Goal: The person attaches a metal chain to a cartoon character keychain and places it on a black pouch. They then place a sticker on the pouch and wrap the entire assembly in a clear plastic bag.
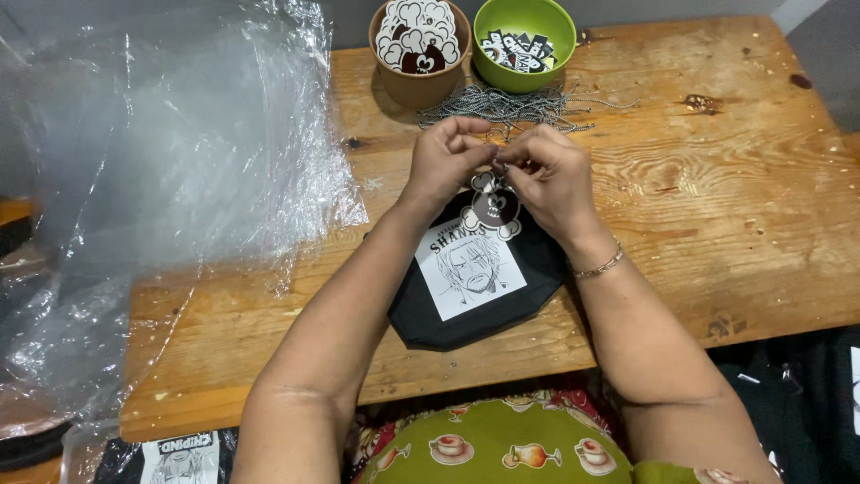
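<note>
Green patterned lap (502, 448) meets worn wooden table (717, 224); clear plastic sheeting (170, 152) left.

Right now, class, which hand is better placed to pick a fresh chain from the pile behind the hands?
Probably the right hand: the ball-chain pile lies just beyond its fingers, while the left hand sits slightly further left, pinching the charm.

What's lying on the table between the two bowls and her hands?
A loose pile of thin ball chains lies on the wooden table, between the brown bowl, green bowl and the hands, in the head view.
</note>
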